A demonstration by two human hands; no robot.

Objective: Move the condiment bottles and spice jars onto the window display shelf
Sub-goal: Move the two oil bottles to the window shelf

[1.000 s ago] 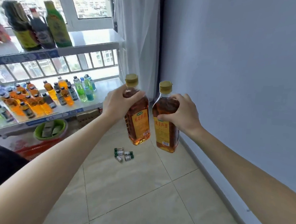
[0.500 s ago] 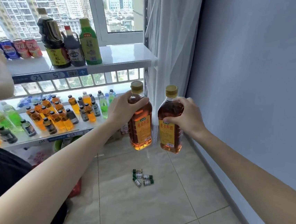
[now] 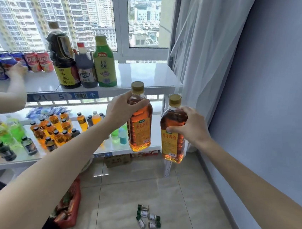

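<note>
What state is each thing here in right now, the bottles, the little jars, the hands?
Left hand: grips the left amber bottle, capped, in the air.
Right hand: grips the right amber bottle, capped, in the air.
Three sauce bottles: upright, capped, on the upper shelf.
Spice jars: lying on the floor.
Another person's hand: on the cans.

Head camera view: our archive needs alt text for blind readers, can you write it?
A person's left hand and right hand each grip an amber bottle in the air before a white window shelf holding three tall condiment bottles. Small jars lie on the tiled floor.
</note>
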